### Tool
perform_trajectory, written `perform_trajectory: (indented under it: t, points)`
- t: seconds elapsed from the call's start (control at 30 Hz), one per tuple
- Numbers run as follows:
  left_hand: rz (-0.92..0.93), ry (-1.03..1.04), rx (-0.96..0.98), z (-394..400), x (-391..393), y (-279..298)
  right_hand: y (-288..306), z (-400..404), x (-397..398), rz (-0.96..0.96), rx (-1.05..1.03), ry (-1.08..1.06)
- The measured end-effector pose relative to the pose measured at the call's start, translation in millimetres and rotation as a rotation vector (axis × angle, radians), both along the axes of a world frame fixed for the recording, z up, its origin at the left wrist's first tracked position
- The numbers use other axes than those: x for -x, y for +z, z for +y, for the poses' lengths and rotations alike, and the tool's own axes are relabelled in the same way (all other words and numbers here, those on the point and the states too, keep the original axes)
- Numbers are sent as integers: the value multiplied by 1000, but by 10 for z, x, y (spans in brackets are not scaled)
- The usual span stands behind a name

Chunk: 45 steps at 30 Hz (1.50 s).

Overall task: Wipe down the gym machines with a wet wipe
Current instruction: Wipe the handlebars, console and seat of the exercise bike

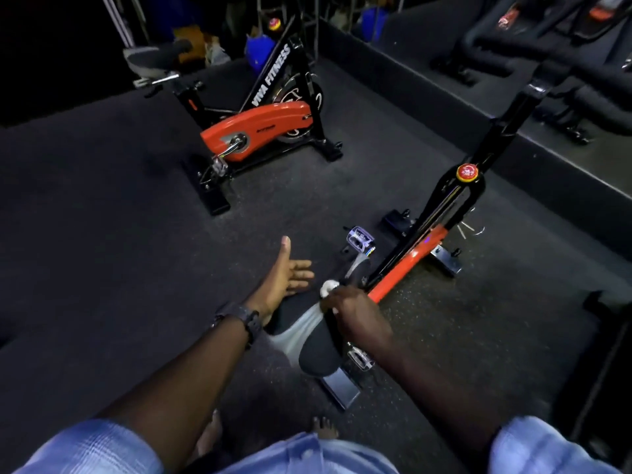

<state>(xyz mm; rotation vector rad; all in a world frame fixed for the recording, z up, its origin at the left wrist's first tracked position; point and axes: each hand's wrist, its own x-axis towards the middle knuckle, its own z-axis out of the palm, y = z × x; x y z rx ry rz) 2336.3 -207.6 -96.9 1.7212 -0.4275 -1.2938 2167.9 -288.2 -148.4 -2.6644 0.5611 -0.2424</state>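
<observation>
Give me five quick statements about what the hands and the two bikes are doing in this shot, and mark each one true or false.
1. The right hand holds a white wipe at the near bike's saddle. True.
2. The left hand grips the saddle. False: it is open, fingers spread, holding nothing.
3. The far bike has an orange cover. True.
4. A watch sits on the right wrist. False: it is on the left wrist.
5. The near bike's round red knob lies on the floor. False: it sits on the bike's black frame.
</observation>
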Motion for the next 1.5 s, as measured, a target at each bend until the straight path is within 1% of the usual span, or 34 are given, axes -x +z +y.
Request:
perform_trajectory:
  t: [0.03, 0.1, 0.2, 0.27, 0.37, 0.43, 0.57, 0.7, 0.83, 0.97, 1.13, 1.27, 1.37, 1.5]
  points:
    - [37, -1, 23, -22, -112, 30, 45, 79, -90, 5, -59, -47]
    - [41, 0, 100, -72, -339, 124, 92, 85, -272, -35, -194, -243]
    - [3, 8, 236, -91, -884, 401, 270, -81, -838, -220, -401, -589]
    - [-65, 20, 306, -158, -1285, 612, 494, -279, -1336, -300, -495, -744]
    - [-218, 77, 424, -257, -1949, 1103, 1072, -485, -2198, -430, -541, -864]
    - [-280, 89, 497, -345, -2298, 1483, 1513, -582, -2724, -537, -572, -847]
    - [-286, 122, 670, -524, -2932, 2217, 2389, -689, -3657, -729, -498, -764]
    - [-292, 184, 734, -778, -3422, 2556, 2770, -816, -4216, -828, -486, -713]
    - [-336, 166, 761, -1148, -3831, 2687, 2970, -1156, -4621, -893, -475, -690]
    - [-409, 154, 766, -1730, -4246, 2808, 3155, -1793, -4949, -971, -506, -674]
    - [-406, 134, 801, -2645, -4694, 3030, 3368, -2683, -5286, -1032, -501, -642]
    - [-375, 94, 841, -3349, -4991, 3084, 3430, -3237, -5567, -1044, -487, -621]
    - [-342, 82, 843, -3891, -5203, 3027, 3397, -3720, -5759, -982, -428, -630]
    - [-294, 40, 857, -4640, -5502, 2948, 3379, -4346, -5991, -944, -438, -680]
